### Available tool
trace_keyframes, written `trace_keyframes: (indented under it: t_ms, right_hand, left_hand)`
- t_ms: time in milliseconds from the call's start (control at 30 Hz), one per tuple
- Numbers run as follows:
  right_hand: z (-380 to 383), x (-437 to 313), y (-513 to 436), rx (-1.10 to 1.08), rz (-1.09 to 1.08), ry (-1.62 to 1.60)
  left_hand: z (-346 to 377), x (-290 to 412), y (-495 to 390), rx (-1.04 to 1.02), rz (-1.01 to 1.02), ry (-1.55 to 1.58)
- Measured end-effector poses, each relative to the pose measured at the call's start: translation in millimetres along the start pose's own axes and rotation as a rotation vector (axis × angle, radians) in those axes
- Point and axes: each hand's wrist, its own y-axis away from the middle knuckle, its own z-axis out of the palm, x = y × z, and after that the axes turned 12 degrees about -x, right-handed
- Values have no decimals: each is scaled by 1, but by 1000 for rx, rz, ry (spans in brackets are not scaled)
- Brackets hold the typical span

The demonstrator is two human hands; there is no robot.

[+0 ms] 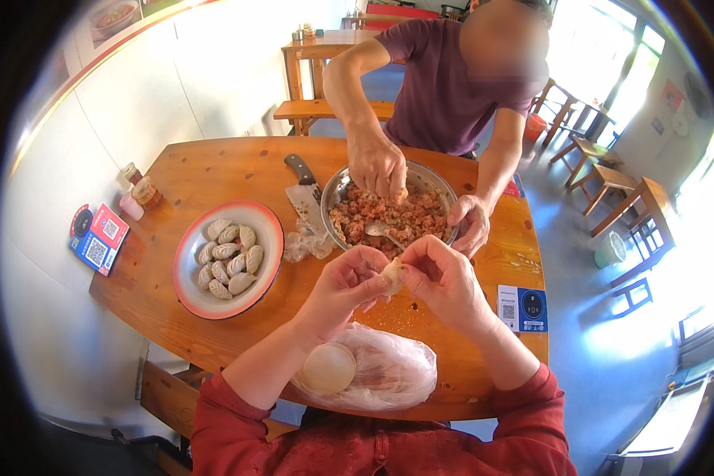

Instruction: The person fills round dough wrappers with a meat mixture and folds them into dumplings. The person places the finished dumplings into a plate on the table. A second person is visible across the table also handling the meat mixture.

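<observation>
Both my hands hold one small dumpling [394,276] above the wooden table, near the metal bowl's front rim. My left hand [357,279] cups it from the left, while the thumb and fingers of my right hand [437,273] pinch its edge. Just beyond, a metal bowl [328,193] holds reddish minced filling [363,217] and a metal spoon [378,229]. To the left, pleated dumplings [226,251] lie in a white enamel basin with a red rim [181,262]. A clear plastic bag [392,369] lies below my hands, with round dough wrappers [329,368] at its left end.
Across the table [149,315], a co-worker's hand [378,166] is in the filling and the other [471,223] touches the bowl. A cleaver [304,199] and crumpled plastic [306,244] lie left of the bowl. Jars [147,192] and code stands [100,238] are near the wall.
</observation>
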Motion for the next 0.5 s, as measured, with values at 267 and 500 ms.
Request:
trace_keyframes:
  t_ms: [267, 500]
  right_hand:
    - [-10, 5, -5, -71, 179, -207]
    - [-4, 2, -3, -55, 97, -311]
  left_hand:
    - [10, 0, -2, 30, 116, -349]
    - [16, -2, 1, 188, 298, -805]
